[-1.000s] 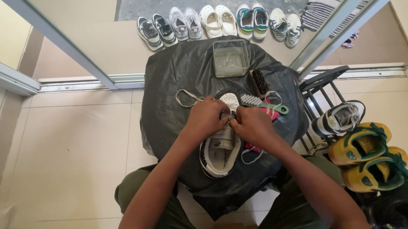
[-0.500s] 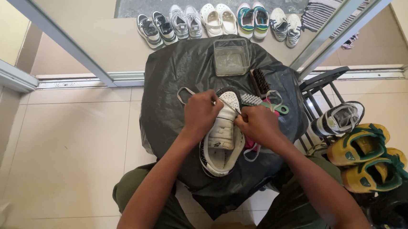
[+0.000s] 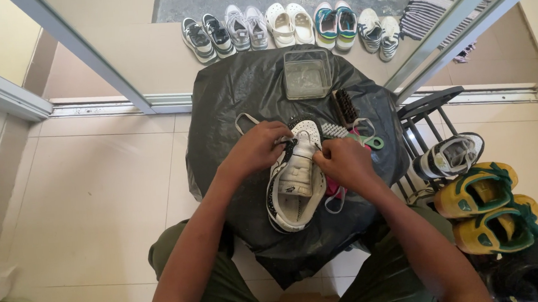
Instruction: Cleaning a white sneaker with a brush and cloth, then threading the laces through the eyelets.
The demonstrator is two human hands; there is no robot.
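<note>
both hands, left hand and right hand, pinch a lace at the white sneaker on the black-covered counter; lacing unfinished, brushes idle.

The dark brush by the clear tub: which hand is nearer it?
Right. The right hand sits just below the dark brush; the left hand is farther, across the white sneaker.

Both my hands meet low in front of me.
My left hand curls inward, fingers pinched at the tips; my right hand mirrors it, knuckles up, thumb tucked. Both bare forearms angle in from my lap.
</note>
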